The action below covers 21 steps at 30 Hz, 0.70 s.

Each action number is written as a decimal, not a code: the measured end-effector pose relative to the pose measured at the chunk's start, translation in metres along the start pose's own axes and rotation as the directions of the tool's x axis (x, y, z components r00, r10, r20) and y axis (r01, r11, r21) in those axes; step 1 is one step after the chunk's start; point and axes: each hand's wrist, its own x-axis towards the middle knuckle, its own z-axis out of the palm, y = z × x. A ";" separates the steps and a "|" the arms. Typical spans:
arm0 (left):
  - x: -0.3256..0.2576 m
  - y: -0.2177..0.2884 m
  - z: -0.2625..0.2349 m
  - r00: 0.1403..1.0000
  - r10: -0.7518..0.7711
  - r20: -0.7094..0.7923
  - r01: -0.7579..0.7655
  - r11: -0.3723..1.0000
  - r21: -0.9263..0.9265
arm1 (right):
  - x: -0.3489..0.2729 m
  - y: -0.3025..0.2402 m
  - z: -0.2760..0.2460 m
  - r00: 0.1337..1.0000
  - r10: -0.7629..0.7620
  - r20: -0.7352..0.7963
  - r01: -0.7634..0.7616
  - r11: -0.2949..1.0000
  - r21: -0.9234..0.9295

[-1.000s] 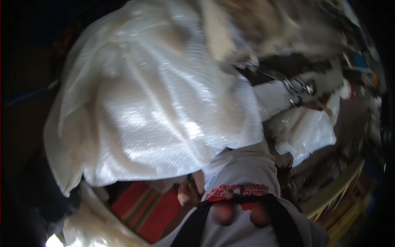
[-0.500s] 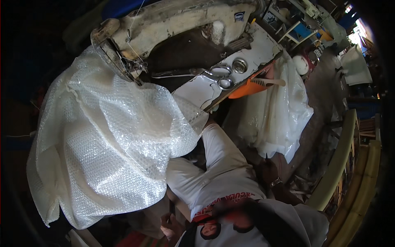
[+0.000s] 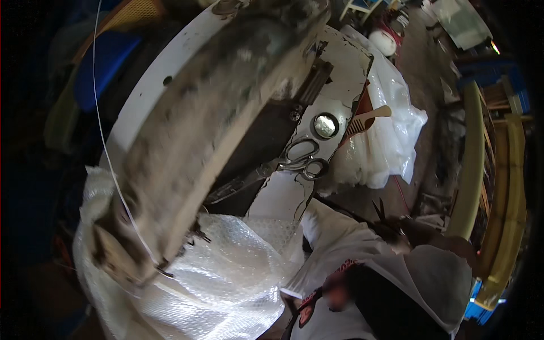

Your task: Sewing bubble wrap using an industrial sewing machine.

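Note:
My right hand (image 3: pixel 401 231) is low at the right, beside my shirt, closed on a small dark pair of scissors (image 3: pixel 379 211). Their two pointed blades stand slightly apart; the grip is in shadow. My left hand is out of view. In front of me a worn sewing machine (image 3: pixel 198 130) crosses the picture, blurred. Under its needle end lies a big sheet of bubble wrap (image 3: pixel 238 283), draped down toward my lap. Large metal shears (image 3: pixel 303 158) rest on the machine table (image 3: pixel 283 195), next to a round shiny metal dish (image 3: pixel 326 126).
A pale wooden comb-like tool (image 3: pixel 371 117) sticks out at the table's right edge. Behind it hangs white plastic sheeting (image 3: pixel 391 136). A long yellowish padded piece (image 3: pixel 473 164) stands at the far right. White thread (image 3: pixel 102 124) runs down to the machine head.
My view has shifted toward the machine, which looks larger and nearer. My left hand has gone out of view. In my right hand, the scissor blades now show more clearly.

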 end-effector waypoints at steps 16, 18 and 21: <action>-0.020 -0.017 0.007 0.969 -0.004 0.248 -0.043 0.982 0.184 | 0.141 0.006 -0.030 0.990 -0.135 -0.027 0.134 0.990 -0.039; -0.023 -0.013 0.007 0.928 -0.068 0.367 -0.051 0.951 0.306 | 0.147 0.017 -0.025 0.784 -0.619 -0.059 0.471 0.653 -0.593; -0.028 0.008 0.007 0.994 -0.004 0.111 -0.026 0.964 0.265 | 0.138 0.017 -0.031 0.872 -0.489 0.010 0.455 0.804 -0.383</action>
